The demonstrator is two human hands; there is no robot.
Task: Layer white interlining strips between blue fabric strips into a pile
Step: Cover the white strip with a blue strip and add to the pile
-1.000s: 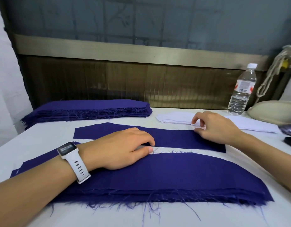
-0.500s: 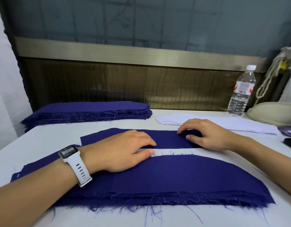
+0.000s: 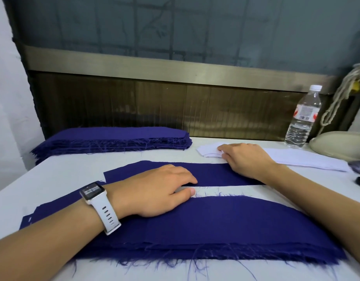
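Note:
A frayed pile of blue fabric strips (image 3: 225, 226) lies nearest me. Behind it a single blue strip (image 3: 213, 173) lies flat on the table. My left hand (image 3: 154, 191), with a white watch on the wrist, rests palm down across the gap between them, fingers spread, holding nothing. My right hand (image 3: 244, 159) reaches over the single strip, and its fingertips touch the left end of the white interlining stack (image 3: 296, 159); a grip cannot be made out. A tall stack of blue strips (image 3: 118, 138) sits at the back left.
A water bottle (image 3: 302, 118) stands at the back right beside a beige rounded object (image 3: 341, 145) and a hanging cord. Dark items lie at the right edge. A wooden panel wall runs behind the white table (image 3: 73, 165).
My right hand slid left along the single blue strip, then moved back up to the end of the white interlining stack. My left hand stayed where it was.

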